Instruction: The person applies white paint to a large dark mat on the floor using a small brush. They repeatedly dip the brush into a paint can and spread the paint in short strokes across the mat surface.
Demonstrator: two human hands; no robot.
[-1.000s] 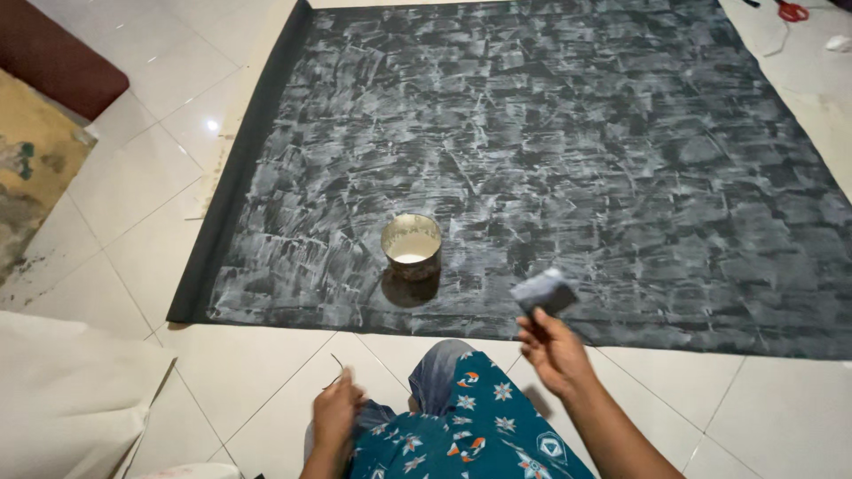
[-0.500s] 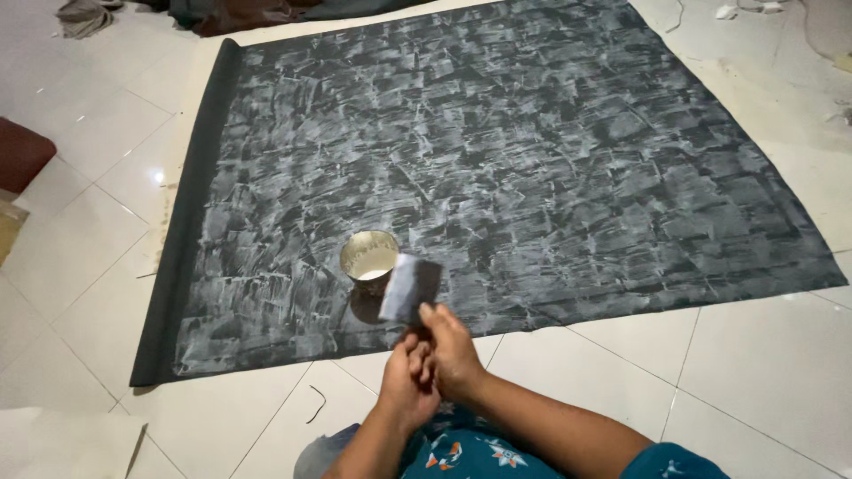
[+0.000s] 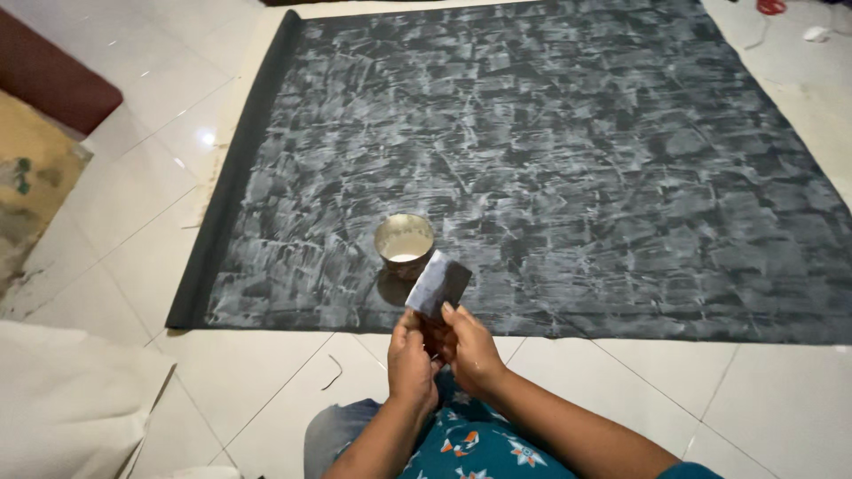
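- Since half a second ago the hands stay joined, framing shifted slightly.
- Left hand (image 3: 411, 364) and right hand (image 3: 469, 348) together pinch a flat dark rectangular scraper (image 3: 436, 283).
- Small round metal tin (image 3: 405, 244) sits just beyond them on the black chalk-streaked cloth (image 3: 550, 160).

Home floor workspace: white tiled floor (image 3: 133, 204), dark coated cloth (image 3: 550, 160) spread out.
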